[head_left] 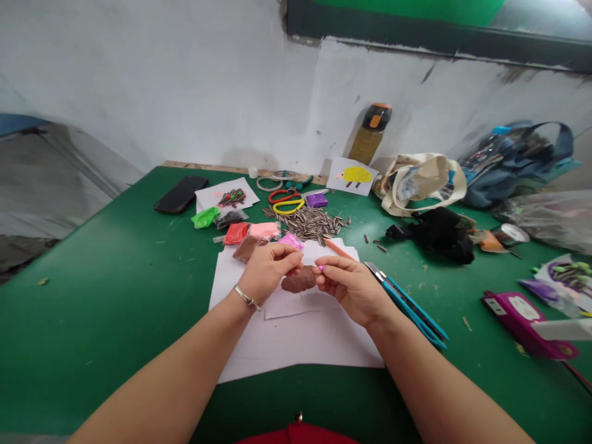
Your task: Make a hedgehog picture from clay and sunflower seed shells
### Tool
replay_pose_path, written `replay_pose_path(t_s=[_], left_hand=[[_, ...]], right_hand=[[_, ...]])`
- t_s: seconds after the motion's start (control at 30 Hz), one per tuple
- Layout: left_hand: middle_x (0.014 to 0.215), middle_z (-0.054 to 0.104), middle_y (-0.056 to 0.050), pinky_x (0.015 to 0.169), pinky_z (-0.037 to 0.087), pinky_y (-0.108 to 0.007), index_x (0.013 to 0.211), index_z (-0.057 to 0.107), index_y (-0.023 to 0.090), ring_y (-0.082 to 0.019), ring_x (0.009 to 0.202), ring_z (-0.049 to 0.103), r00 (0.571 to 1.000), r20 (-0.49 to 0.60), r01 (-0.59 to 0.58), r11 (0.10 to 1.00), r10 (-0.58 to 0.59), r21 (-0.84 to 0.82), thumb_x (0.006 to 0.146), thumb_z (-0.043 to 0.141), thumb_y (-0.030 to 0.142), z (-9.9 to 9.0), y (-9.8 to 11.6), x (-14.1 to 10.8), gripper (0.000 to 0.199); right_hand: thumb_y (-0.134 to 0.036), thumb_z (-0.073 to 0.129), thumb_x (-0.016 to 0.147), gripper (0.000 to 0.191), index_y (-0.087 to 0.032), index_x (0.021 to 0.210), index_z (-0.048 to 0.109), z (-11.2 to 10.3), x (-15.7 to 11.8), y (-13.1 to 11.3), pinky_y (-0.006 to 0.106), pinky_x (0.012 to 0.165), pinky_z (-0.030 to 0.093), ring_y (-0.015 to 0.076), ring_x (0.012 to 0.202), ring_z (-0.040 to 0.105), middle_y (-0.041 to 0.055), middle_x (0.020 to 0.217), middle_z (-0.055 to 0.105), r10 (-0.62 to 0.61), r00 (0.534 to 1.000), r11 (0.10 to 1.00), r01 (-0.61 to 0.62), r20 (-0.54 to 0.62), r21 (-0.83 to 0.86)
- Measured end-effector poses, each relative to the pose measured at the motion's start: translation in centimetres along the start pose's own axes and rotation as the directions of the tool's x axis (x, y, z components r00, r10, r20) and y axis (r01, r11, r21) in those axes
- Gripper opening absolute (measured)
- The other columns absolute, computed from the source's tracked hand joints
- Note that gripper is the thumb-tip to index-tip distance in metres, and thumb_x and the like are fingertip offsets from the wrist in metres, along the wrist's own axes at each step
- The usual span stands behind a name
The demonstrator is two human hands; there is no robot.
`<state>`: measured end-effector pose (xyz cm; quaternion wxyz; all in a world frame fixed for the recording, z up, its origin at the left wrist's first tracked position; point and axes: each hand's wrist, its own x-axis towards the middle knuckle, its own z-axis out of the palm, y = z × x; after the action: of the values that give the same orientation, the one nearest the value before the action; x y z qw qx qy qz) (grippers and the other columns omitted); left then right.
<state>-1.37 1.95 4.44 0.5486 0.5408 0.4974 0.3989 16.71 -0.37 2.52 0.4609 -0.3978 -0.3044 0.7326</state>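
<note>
Over the stacked white paper sheets (296,345) on the green desk (92,320), both hands work close together, fingers nearly meeting. Right hand (351,290): thumb and forefinger pinch a small bit of pink clay (320,267). Left hand (268,271): curled, fingertips toward the right hand; whether it grips anything cannot be told. Silver bracelet (247,298) on the left wrist. Flat lump of brown clay (298,279) lies directly beneath the hands, over the paper.

Labels: white label on the magenta pouch (527,324) is too small to read. Clay packets show no legible print: red (235,234), pink (264,230), green (206,217), purple (317,200).

Around the hands: salmon pencil (340,248) just beyond the right hand; teal-handled utility knife (407,302) just beside it, on the right. Beyond the paper, a heap of striped sunflower seeds (305,223) lies next to yellow-handled scissors (289,206). Farther back: black phone (181,193), hedgehog picture card (354,176), water bottle (370,132), canvas tote bag (420,184).

Edges: desk's near edge runs just below the paper, and the left edge lies well apart from the hands. Green surface shows between the paper and that left edge. Knife limits the right side.
</note>
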Motion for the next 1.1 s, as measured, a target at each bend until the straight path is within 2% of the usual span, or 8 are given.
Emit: replay_pose_path(t_s=[0.17, 0.4, 0.57, 0.87, 1.0, 1.1], left_hand=[[0.066, 0.064, -0.003, 0.061, 0.048, -0.024, 0.070, 0.067, 0.012, -0.012, 0.060, 0.057, 1.000, -0.004, 0.007, 1.000, -0.007, 0.002, 0.074, 0.067, 0.034, -0.02, -0.10, 0.01, 0.022], [0.065, 0.064, -0.002, 0.060, 0.048, -0.024, 0.070, 0.068, 0.012, -0.012, 0.060, 0.056, 1.000, -0.011, 0.007, 1.000, -0.007, 0.001, 0.073, 0.068, 0.034, -0.02, -0.33, 0.17, 0.022], [0.065, 0.064, -0.002, 0.060, 0.047, -0.024, 0.069, 0.067, 0.012, -0.012, 0.060, 0.056, 1.000, -0.005, 0.000, 1.000, 0.000, 0.015, 0.073, 0.068, 0.035, -0.07, -0.56, 0.22, 0.023], [0.063, 0.064, -0.002, 0.058, 0.047, -0.024, 0.068, 0.067, 0.013, -0.012, 0.058, 0.055, 1.000, -0.007, -0.024, 0.998, 0.025, 0.061, 0.075, 0.066, 0.037, -0.08, -0.69, 0.37, 0.025], [0.063, 0.063, -0.002, 0.058, 0.046, -0.024, 0.067, 0.066, 0.013, -0.012, 0.058, 0.055, 1.000, -0.002, -0.005, 0.999, 0.005, 0.052, 0.074, 0.066, 0.036, 0.00, -0.68, 0.38, 0.024], [0.064, 0.063, -0.002, 0.058, 0.046, -0.024, 0.067, 0.066, 0.013, -0.012, 0.058, 0.055, 1.000, 0.000, 0.003, 0.999, -0.003, 0.045, 0.074, 0.066, 0.037, -0.01, -0.69, 0.40, 0.025]], right_hand=[[-0.027, 0.078, 0.067, 0.023, -0.016, 0.086, 0.071, 0.10, -0.04, -0.03, 0.027, 0.068, 0.050, 0.0117, 0.068, 0.062, 0.0036, 0.079, 0.069, 0.011, 1.000, 1.000, -0.010, 0.014, -0.016], [-0.032, 0.075, 0.071, 0.019, -0.017, 0.082, 0.068, -0.29, 0.09, 0.25, 0.025, 0.062, 0.045, 0.0091, 0.059, 0.058, 0.0002, 0.072, 0.066, -0.056, 0.998, 0.993, 0.059, 0.029, -0.104], [-0.035, 0.073, 0.072, 0.020, -0.017, 0.080, 0.066, -0.19, -0.01, 0.24, 0.027, 0.064, 0.045, 0.0099, 0.060, 0.058, 0.0011, 0.074, 0.066, -0.069, 0.997, 0.986, 0.071, 0.015, -0.150], [-0.039, 0.069, 0.075, 0.024, -0.016, 0.072, 0.063, -0.36, 0.22, 0.16, 0.023, 0.049, 0.035, 0.0078, 0.049, 0.047, -0.0013, 0.063, 0.059, -0.120, 0.992, 0.960, 0.110, -0.024, -0.256], [-0.039, 0.068, 0.077, 0.026, -0.016, 0.066, 0.060, -0.19, 0.19, 0.25, 0.021, 0.045, 0.029, 0.0061, 0.046, 0.041, -0.0043, 0.054, 0.051, -0.127, 0.992, 0.959, 0.120, -0.010, -0.257], [-0.038, 0.067, 0.078, 0.025, -0.016, 0.067, 0.060, -0.05, 0.03, 0.16, 0.021, 0.046, 0.032, 0.0057, 0.045, 0.043, -0.0040, 0.055, 0.053, -0.120, 0.993, 0.965, 0.115, -0.005, -0.234]])
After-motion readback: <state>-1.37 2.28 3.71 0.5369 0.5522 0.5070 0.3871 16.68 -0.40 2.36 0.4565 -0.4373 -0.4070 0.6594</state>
